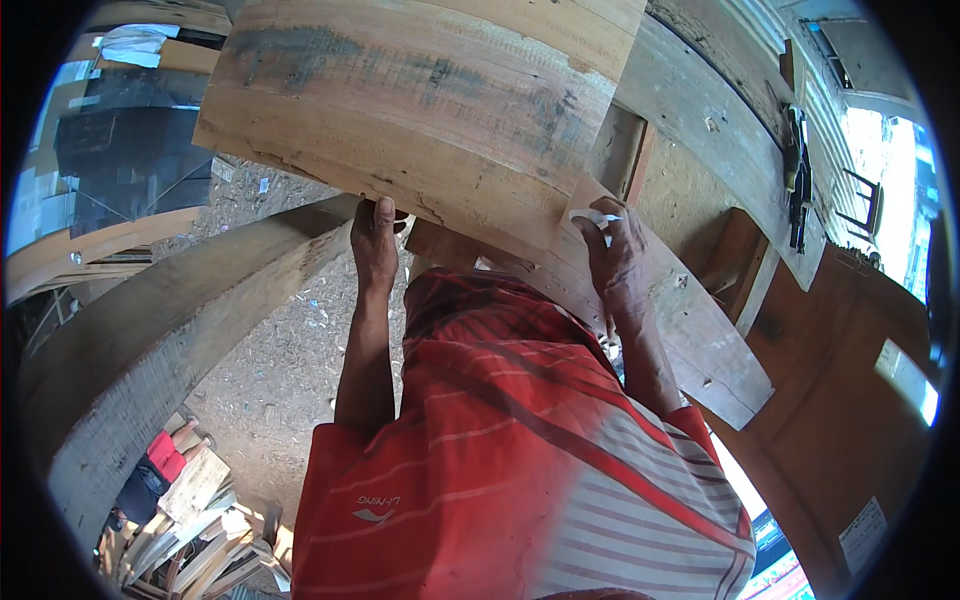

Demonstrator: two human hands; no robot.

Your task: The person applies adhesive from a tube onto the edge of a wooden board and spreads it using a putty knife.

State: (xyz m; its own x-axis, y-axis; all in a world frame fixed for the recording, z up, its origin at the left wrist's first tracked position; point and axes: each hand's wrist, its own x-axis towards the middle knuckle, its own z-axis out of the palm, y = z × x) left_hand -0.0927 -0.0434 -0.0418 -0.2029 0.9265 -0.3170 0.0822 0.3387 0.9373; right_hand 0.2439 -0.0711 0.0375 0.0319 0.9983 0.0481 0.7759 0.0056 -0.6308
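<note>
A wide wooden board [420, 95] with dark grey stains lies in front of me, its near edge rough and chipped. My left hand [376, 245] grips that near edge, the thumb up at the edge and the fingers mostly hidden beneath. At the board's right corner, my right hand [618, 255] pinches a small white object [597, 216] with a thin pointed tip; its kind is too small to tell. Under that hand runs a long, pale plank [690, 330], which passes below the board.
A thick timber beam [200, 320] slants along the left. Scrap wood [205, 540] is piled at the lower left on the littered ground [265, 400]. A dark tool [797, 180] lies on the bench planks [705, 110] at right. A brown panel [840, 390] stands near my right side.
</note>
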